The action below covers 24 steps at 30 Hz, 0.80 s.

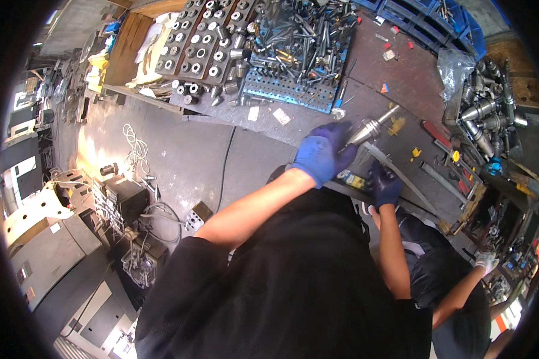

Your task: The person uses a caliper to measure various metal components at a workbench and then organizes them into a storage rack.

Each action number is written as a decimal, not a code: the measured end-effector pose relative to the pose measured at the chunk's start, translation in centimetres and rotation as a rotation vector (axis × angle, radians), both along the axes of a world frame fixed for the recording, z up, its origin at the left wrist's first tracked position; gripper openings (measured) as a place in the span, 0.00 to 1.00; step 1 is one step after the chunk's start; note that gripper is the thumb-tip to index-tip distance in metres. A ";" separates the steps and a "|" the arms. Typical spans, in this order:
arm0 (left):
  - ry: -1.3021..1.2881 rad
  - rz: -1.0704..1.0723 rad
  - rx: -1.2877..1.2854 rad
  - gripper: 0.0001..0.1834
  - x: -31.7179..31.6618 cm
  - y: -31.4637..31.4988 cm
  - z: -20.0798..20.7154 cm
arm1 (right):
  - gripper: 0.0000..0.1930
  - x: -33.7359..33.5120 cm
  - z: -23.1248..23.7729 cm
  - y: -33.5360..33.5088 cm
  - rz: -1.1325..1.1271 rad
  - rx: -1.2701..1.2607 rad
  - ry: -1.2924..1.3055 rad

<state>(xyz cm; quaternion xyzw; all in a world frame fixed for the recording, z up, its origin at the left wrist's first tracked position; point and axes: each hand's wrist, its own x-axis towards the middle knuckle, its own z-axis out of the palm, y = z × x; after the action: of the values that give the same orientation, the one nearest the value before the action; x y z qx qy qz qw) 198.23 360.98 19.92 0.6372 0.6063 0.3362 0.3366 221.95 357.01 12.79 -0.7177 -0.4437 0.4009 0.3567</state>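
A steel tool holder [365,131] with a cone-shaped body and a slim shank lies slanted over the bench, its shank pointing to the far right. My left hand [318,157], in a blue glove, has its fingers and thumb closed around the cone end. Close to the bench's near edge is my right hand [385,184], in a darker blue glove, with fingers bent but apart and nothing visible in them. Beside its fingers runs a long flat metal bar [404,179]. A small yellow and blue box [351,179] sits between my hands, partly hidden.
A rack of collets [200,42] and a blue perforated tray [293,96] heaped with cutters stand at the far side. More tool holders [485,110] fill a bin at right, near a red-handled tool [435,133]. A co-worker's gloved hand [487,262] shows at lower right.
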 end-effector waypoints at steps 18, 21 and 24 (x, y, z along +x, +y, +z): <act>-1.564 0.805 -0.707 0.12 -22.0 -7.3 -24.0 | 0.15 1.6 -2.9 -2.4 -0.186 -0.281 0.013; -1.643 0.784 -0.646 0.10 -21.9 -6.8 -24.5 | 0.12 0.0 -0.2 -4.4 -0.172 -0.245 0.094; -1.677 0.754 -0.564 0.08 -22.3 -6.9 -26.5 | 0.10 0.3 -0.1 -6.3 -0.058 -0.132 -0.025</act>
<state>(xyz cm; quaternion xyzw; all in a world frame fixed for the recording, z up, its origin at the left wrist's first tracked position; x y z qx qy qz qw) 175.97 354.10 -6.55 -0.1518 0.3920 0.6104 0.6713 222.26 350.67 12.74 -0.7572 -0.3995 0.4098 0.3147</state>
